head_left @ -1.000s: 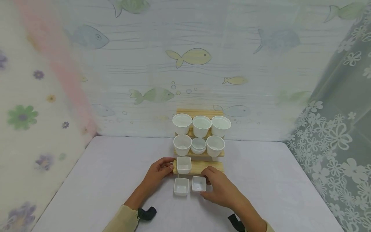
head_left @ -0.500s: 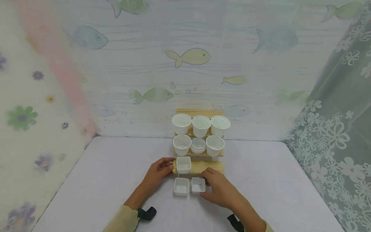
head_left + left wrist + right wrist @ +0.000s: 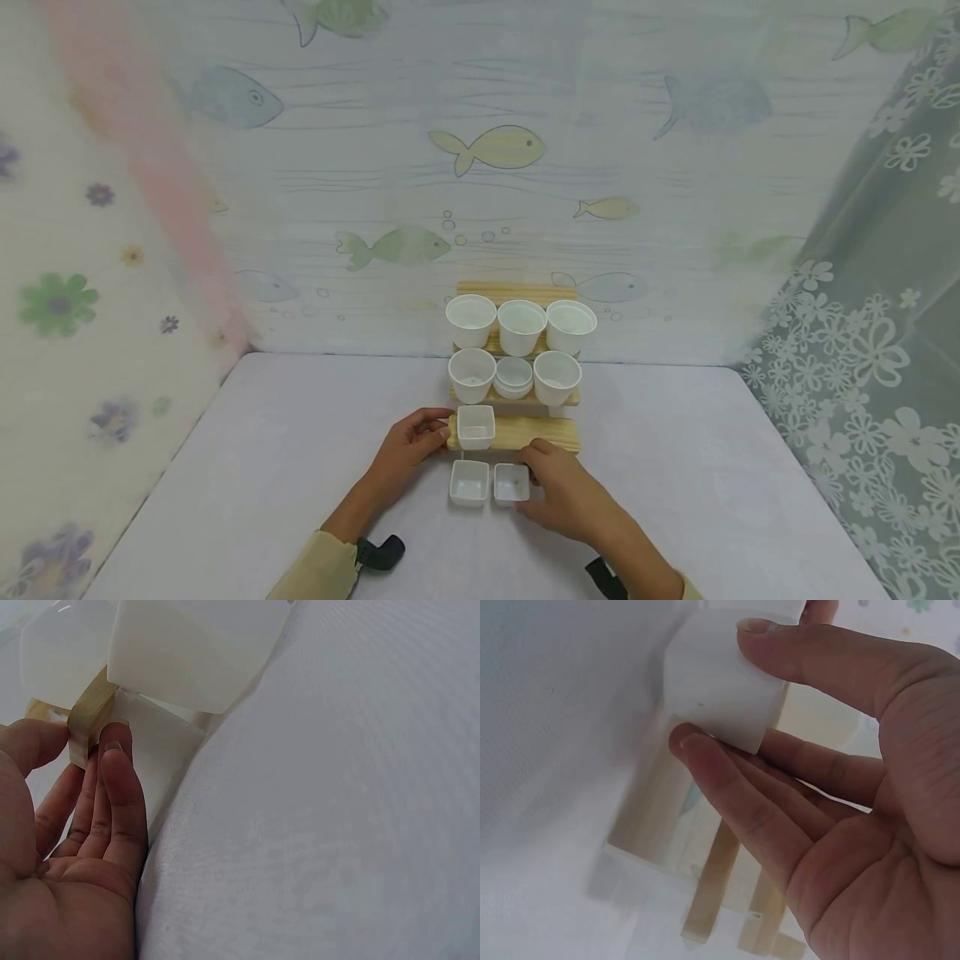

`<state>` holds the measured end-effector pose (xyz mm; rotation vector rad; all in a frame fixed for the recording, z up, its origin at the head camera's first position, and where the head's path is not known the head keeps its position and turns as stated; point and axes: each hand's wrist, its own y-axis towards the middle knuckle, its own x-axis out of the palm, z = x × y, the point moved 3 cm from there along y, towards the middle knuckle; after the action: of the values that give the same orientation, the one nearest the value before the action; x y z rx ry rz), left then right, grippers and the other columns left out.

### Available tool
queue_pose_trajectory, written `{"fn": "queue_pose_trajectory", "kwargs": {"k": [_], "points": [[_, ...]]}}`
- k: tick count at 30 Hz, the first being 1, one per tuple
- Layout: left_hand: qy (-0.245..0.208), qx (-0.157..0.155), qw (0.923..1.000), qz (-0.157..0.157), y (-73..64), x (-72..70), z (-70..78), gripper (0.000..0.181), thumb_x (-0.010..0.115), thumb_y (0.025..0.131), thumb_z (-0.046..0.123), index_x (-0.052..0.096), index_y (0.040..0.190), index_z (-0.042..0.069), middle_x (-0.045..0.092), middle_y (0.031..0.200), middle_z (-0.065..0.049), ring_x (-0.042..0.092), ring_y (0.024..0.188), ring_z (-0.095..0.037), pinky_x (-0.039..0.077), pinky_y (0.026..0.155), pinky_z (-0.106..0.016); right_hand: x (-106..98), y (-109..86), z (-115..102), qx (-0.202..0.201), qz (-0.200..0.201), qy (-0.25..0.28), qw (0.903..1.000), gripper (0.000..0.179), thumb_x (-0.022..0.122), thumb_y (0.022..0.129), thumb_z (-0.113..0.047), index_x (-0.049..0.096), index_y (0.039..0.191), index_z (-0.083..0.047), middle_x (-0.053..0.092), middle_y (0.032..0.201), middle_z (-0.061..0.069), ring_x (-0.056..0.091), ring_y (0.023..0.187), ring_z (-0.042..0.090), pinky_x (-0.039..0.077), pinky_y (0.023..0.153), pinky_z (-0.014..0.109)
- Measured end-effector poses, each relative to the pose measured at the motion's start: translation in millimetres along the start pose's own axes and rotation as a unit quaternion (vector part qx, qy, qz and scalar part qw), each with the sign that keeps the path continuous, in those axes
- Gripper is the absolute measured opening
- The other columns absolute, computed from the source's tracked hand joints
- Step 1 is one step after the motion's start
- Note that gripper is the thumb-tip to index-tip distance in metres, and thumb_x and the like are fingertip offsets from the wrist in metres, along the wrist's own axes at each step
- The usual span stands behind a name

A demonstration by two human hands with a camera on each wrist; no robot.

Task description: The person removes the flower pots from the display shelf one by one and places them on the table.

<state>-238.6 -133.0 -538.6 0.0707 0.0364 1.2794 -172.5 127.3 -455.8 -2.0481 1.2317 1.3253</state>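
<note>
Taking the small square cup [image 3: 512, 483] as the centre of your clock, your left hand [image 3: 408, 448] is at ten, its grip closed in a pinch, thumb against fingers, on the left end of the rack's front slat [image 3: 536, 434]. The slat looks like stiff, light wood; its end gives you a firm hold.

At nine, just beside the centre, the near square cup [image 3: 469, 483] appears to stand on the surface [image 3: 300, 450]; you see nothing in it. At eleven, the upper square cup [image 3: 476, 427] sits on the slat's left part, also without visible contents.

Around twelve, the middle row has a left round cup [image 3: 472, 377], a small round cup [image 3: 513, 377], perhaps stacked, and a right round cup [image 3: 557, 379]; behind is a row of three round cups [image 3: 522, 327]. None shows contents.

Your right hand [image 3: 562, 492], at three, has its grip narrowed to the small square cup's width, thumb opposite fingertips. It looks light, smooth and possibly slippery; opposite walls, low down, suit holding. Whether its base touches the surface, you cannot tell.
</note>
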Motion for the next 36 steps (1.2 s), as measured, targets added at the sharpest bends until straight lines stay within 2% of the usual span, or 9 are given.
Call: {"fn": "queue_pose_trajectory", "kwargs": {"k": [8,15,24,36], "points": [[0.007,0.005,1.0,-0.002,-0.2,0.0,0.3,0.041,0.069,0.105,0.016,0.06,0.141,0.0,0.071,0.121,-0.014,0.071,0.1,-0.015,0.061,0.085,-0.028,3,-0.3,-5,-0.002,0.008,-0.011,0.9999,0.048,0.096,0.075,-0.007,0.07,0.115,-0.002,0.065,0.103,0.004,0.059,0.085,0.01,0.056,0.071,0.025],[0.014,0.007,0.9999,-0.001,-1.1,1.2,2.4,0.042,0.069,0.105,0.016,0.059,0.142,-0.002,0.07,0.12,-0.016,0.071,0.1,-0.014,0.061,0.086,-0.028,4,-1.1,-5,0.011,0.009,-0.041,0.999,0.052,0.096,0.076,-0.012,0.07,0.12,-0.005,0.068,0.108,0.004,0.06,0.088,0.011,0.058,0.075,0.029],[0.019,0.003,0.9998,0.001,-1.4,1.2,3.0,0.041,0.069,0.106,0.016,0.06,0.142,0.0,0.07,0.12,-0.016,0.071,0.102,-0.015,0.061,0.087,-0.028,3,-3.4,-6,0.015,0.016,-0.065,0.9976,0.054,0.096,0.077,-0.016,0.07,0.123,-0.005,0.069,0.113,0.006,0.064,0.097,0.017,0.059,0.083,0.037],[0.021,0.001,0.9998,-0.003,-3.0,0.7,4.0,0.041,0.068,0.106,0.019,0.06,0.143,0.002,0.069,0.123,-0.017,0.07,0.104,-0.016,0.061,0.089,-0.029,-8,-6.1,-7,0.007,0.027,-0.062,0.9977,0.057,0.097,0.077,-0.024,0.068,0.124,-0.007,0.067,0.107,0.0,0.063,0.09,0.012,0.058,0.077,0.032]]}}
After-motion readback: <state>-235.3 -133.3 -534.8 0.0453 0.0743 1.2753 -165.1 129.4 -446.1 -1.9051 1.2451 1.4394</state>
